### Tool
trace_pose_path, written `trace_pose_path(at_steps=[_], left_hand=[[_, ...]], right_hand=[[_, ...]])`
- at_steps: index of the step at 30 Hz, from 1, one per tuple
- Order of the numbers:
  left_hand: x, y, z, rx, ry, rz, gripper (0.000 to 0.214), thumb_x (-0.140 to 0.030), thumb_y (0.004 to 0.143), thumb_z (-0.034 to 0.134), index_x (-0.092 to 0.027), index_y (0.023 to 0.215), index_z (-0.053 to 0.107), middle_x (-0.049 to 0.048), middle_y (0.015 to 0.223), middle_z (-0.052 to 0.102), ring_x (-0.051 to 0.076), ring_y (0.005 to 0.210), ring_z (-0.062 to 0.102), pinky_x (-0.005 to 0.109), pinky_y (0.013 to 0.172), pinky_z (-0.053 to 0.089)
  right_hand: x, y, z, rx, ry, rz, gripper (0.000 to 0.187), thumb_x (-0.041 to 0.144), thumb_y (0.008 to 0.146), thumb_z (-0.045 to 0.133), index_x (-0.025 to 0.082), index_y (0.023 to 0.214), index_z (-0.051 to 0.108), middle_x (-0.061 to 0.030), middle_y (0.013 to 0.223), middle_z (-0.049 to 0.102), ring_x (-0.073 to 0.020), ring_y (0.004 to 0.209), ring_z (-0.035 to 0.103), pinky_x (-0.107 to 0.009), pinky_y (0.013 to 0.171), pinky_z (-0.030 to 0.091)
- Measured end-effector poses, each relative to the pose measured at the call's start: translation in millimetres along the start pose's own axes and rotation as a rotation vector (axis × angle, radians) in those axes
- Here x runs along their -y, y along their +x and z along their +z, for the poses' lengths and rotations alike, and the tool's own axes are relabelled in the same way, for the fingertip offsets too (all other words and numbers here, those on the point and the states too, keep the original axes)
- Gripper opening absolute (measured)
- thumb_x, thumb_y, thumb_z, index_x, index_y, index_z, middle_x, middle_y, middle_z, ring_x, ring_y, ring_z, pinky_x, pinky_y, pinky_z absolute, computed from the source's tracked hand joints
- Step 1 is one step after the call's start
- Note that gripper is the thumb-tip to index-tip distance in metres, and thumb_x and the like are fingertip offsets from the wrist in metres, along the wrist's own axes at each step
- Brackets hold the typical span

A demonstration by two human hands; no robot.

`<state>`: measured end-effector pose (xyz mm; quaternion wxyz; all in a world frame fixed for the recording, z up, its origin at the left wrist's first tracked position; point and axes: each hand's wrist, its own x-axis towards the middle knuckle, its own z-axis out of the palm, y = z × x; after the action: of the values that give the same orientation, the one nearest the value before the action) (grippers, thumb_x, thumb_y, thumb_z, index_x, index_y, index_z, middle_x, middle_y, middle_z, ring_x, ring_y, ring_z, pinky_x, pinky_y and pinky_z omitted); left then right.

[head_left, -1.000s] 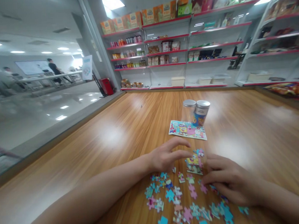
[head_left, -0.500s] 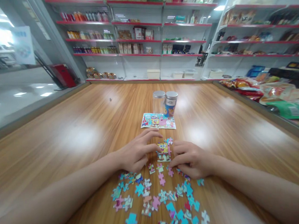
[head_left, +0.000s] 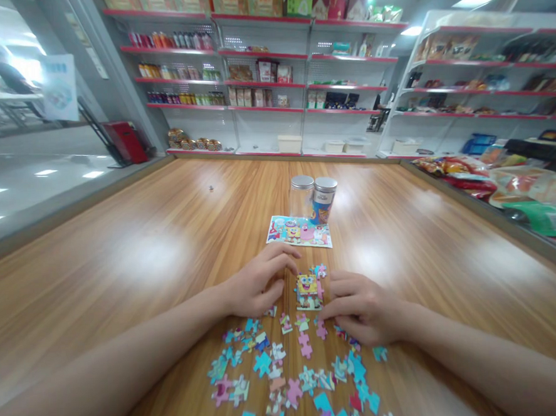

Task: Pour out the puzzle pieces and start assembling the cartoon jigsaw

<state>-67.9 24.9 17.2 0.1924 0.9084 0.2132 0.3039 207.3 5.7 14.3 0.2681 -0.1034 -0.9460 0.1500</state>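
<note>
A small joined block of jigsaw puzzle [head_left: 307, 292], showing a yellow cartoon face, lies on the wooden table between my hands. My left hand [head_left: 262, 278] hovers at its left edge, fingers loosely bent and apart, holding nothing. On the other side, my right hand [head_left: 365, 303] rests with bent, separated fingers. Its index fingertip is at a pink puzzle piece [head_left: 321, 329], which lies flat and seems touched rather than gripped. Another pink piece [head_left: 305, 344] lies just left of that one. Loose blue puzzle pieces [head_left: 263, 363] and others in several colours are scattered nearer to me.
Beyond the block lies a printed picture sheet [head_left: 298, 233]. Two lidded jars, one clear jar [head_left: 302, 197] and one labelled jar [head_left: 323, 202], stand at its back edge. Packaged goods [head_left: 524, 183] line the right side. Stocked shelves [head_left: 264, 58] rise behind the table.
My left hand has drawn back from the yellow-faced puzzle block, leaving more of it uncovered. My right hand keeps its place by the pink piece. The whole view has shifted slightly downward.
</note>
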Motion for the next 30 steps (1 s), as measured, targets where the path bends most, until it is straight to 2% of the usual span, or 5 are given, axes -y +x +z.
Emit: trace_pose_path(at_steps=[4, 9, 14, 20, 30], left_hand=[[3.1, 0.2, 0.2, -0.016, -0.028, -0.091, 0.025, -0.01, 0.085, 0.052, -0.016, 0.108, 0.058, 0.0133, 0.127, 0.053, 0.026, 0.124, 0.051, 0.047, 0.11, 0.044], [1.2, 0.1, 3.0, 0.08, 0.024, -0.018, 0.022, -0.01, 0.086, 0.054, -0.015, 0.105, 0.063, 0.013, 0.117, 0.056, 0.024, 0.112, 0.055, 0.041, 0.101, 0.05], [0.0, 1.8, 2.2, 0.127, 0.071, 0.049, 0.033, -0.011, 0.088, 0.055, -0.016, 0.119, 0.063, 0.0155, 0.136, 0.055, 0.026, 0.124, 0.053, 0.044, 0.108, 0.047], [0.3, 4.4, 2.0, 0.269, 0.145, 0.165, 0.048, -0.021, 0.094, 0.057, -0.026, 0.142, 0.055, 0.0054, 0.152, 0.051, 0.03, 0.141, 0.043, 0.052, 0.119, 0.037], [10.7, 2.2, 8.5, 0.148, 0.101, 0.145, 0.042, -0.015, 0.092, 0.059, -0.026, 0.133, 0.064, 0.0063, 0.14, 0.063, 0.028, 0.134, 0.051, 0.049, 0.113, 0.045]], right_hand=[[1.8, 1.2, -0.6, 0.022, -0.013, 0.011, 0.032, 0.004, 0.084, 0.049, 0.017, 0.103, 0.072, -0.0075, 0.08, 0.066, -0.0201, 0.076, 0.057, -0.035, 0.07, 0.046], [2.1, 2.3, 1.1, 0.028, -0.024, -0.04, 0.031, 0.004, 0.082, 0.049, 0.016, 0.098, 0.072, -0.006, 0.074, 0.063, -0.0194, 0.072, 0.053, -0.035, 0.07, 0.045], [3.3, 1.4, 3.3, 0.044, -0.046, -0.007, 0.034, 0.004, 0.085, 0.049, 0.016, 0.107, 0.072, -0.0058, 0.079, 0.062, -0.0187, 0.075, 0.053, -0.035, 0.075, 0.046], [6.0, 2.0, 5.4, 0.091, -0.077, 0.001, 0.035, 0.009, 0.087, 0.054, 0.024, 0.112, 0.073, -0.0038, 0.083, 0.056, -0.0168, 0.075, 0.049, -0.035, 0.076, 0.045], [-1.8, -2.5, 4.1, -0.02, -0.049, 0.02, 0.029, 0.006, 0.085, 0.053, 0.02, 0.097, 0.076, -0.002, 0.073, 0.051, -0.0156, 0.069, 0.045, -0.031, 0.065, 0.037]])
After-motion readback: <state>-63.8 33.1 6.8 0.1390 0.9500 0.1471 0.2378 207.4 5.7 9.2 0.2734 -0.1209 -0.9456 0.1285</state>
